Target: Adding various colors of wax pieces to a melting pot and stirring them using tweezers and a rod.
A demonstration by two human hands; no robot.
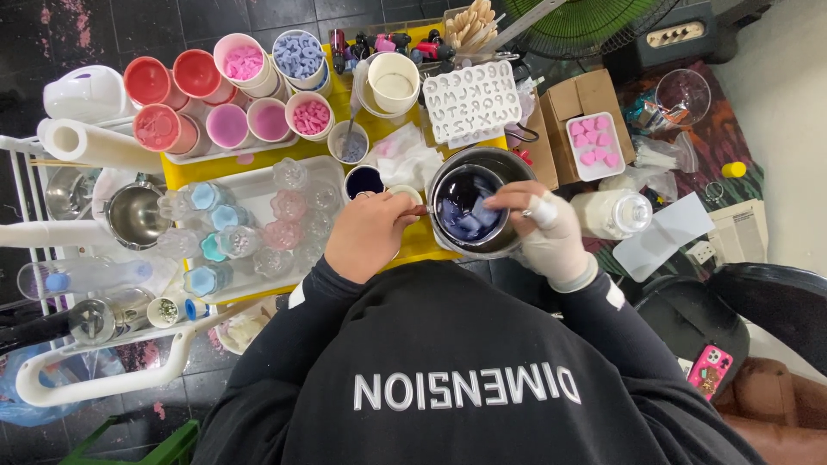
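Left hand (369,234) clenched on thin stirrer (419,209) reaching into metal pot (472,203); right hand (543,226), gloved, grips near-right pot rim, steadying it over blue chunks (465,217).

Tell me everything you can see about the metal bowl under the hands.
The metal bowl is round and shiny grey, standing upright at the yellow table's front edge. It holds pale blue-purple chunks. The gloved right hand rests on its rim; the bare left hand holds a thin tool reaching inside.
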